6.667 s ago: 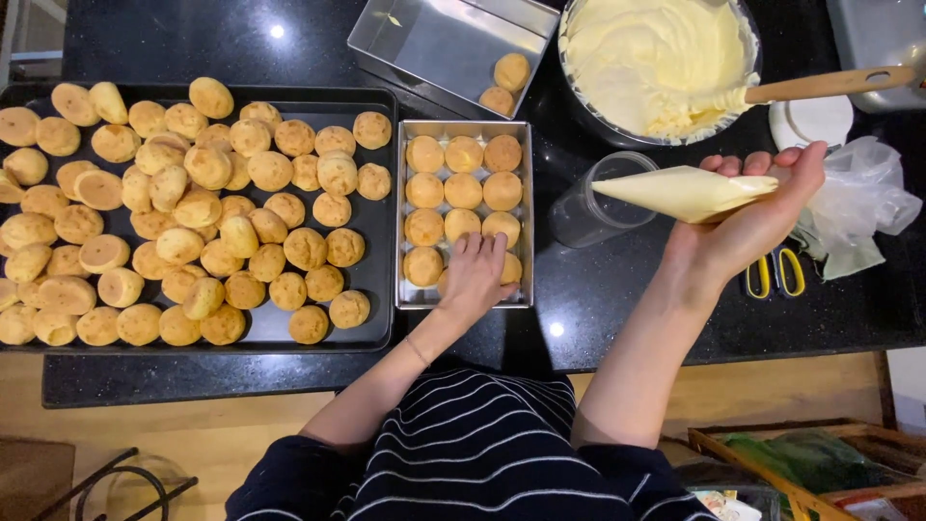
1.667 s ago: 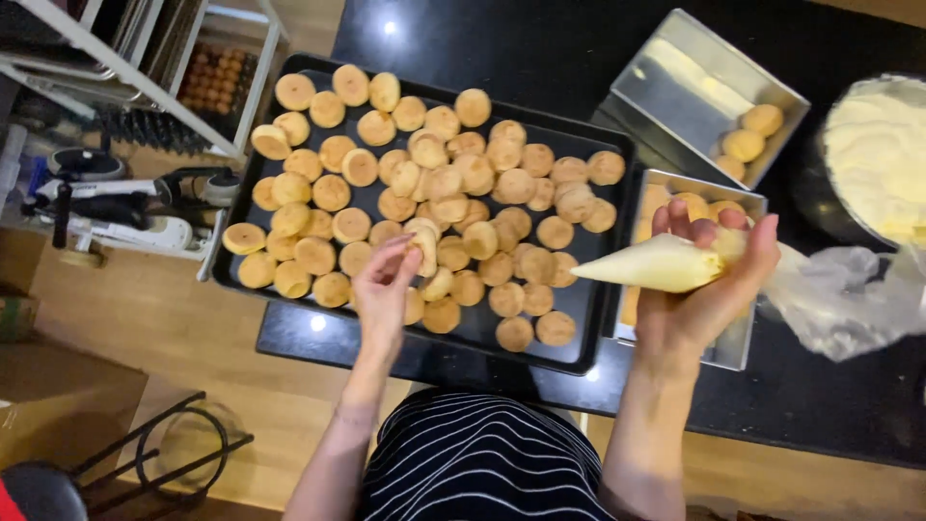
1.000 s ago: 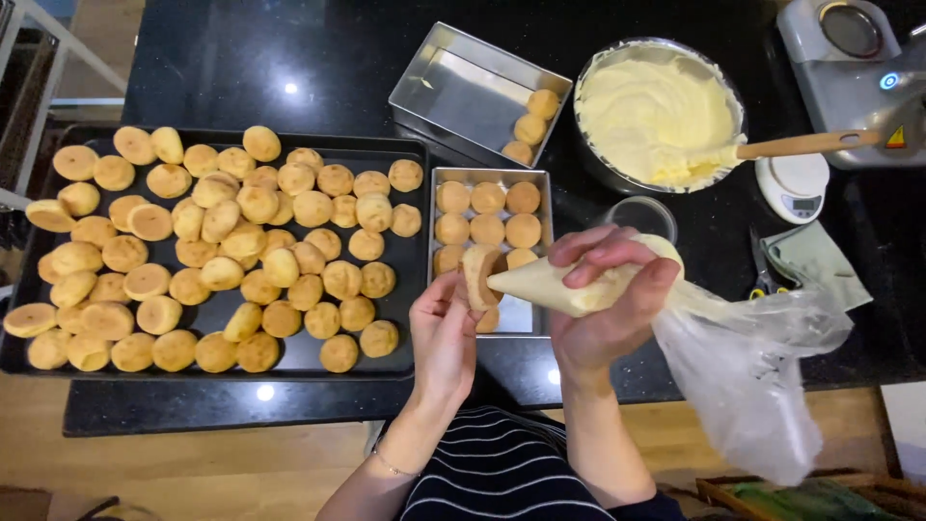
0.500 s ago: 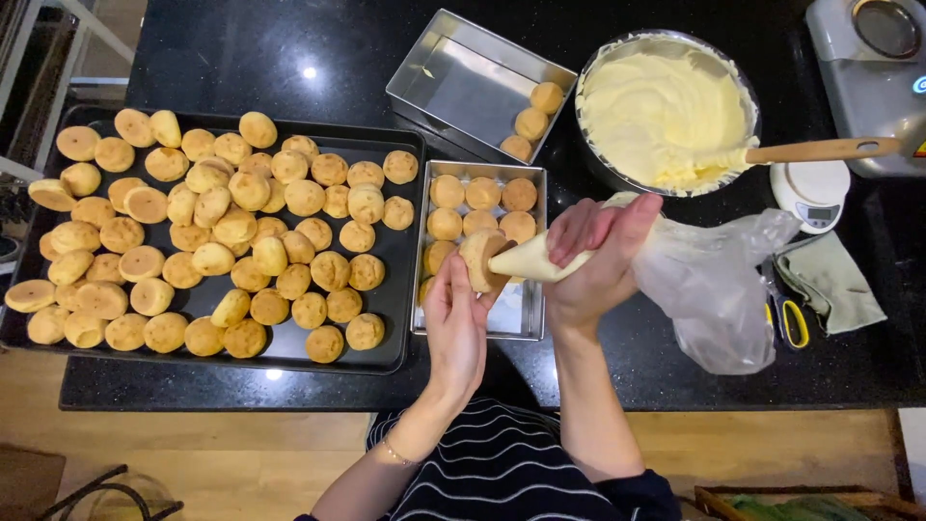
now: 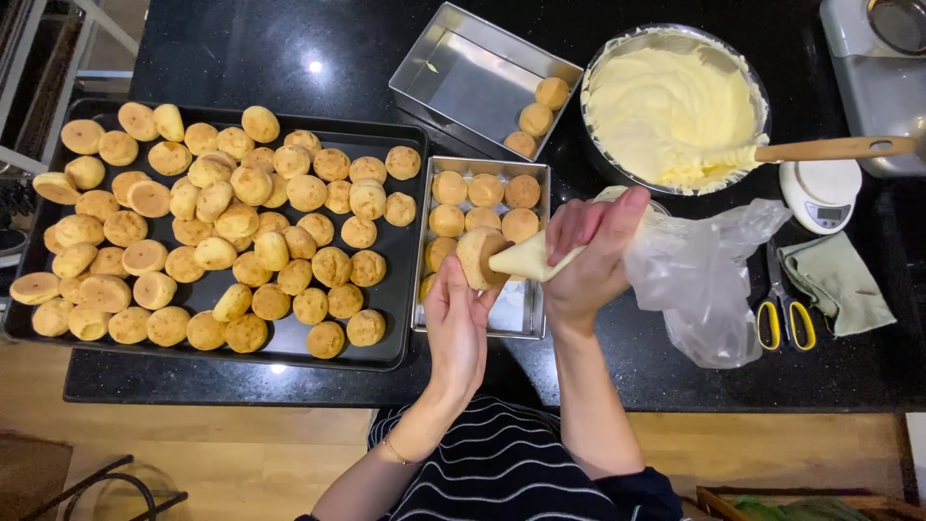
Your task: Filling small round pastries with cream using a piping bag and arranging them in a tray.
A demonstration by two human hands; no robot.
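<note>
The left hand (image 5: 455, 323) grips a round puff (image 5: 479, 257) (above the small tin (image 5: 532, 323)). The right hand (image 5: 590, 253) squeezes a piping bag (image 5: 526, 259), its tip touching the puff.

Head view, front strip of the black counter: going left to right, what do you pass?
Dark baking tray of round puffs → small metal pan part-filled with puffs → left hand holding one puff → right hand squeezing the piping bag → yellow-handled scissors → green cloth.

Black countertop (image 5: 241, 58) with baking tray (image 5: 405, 241), two tins, bowl (image 5: 617, 174), scissors (image 5: 783, 314).
</note>
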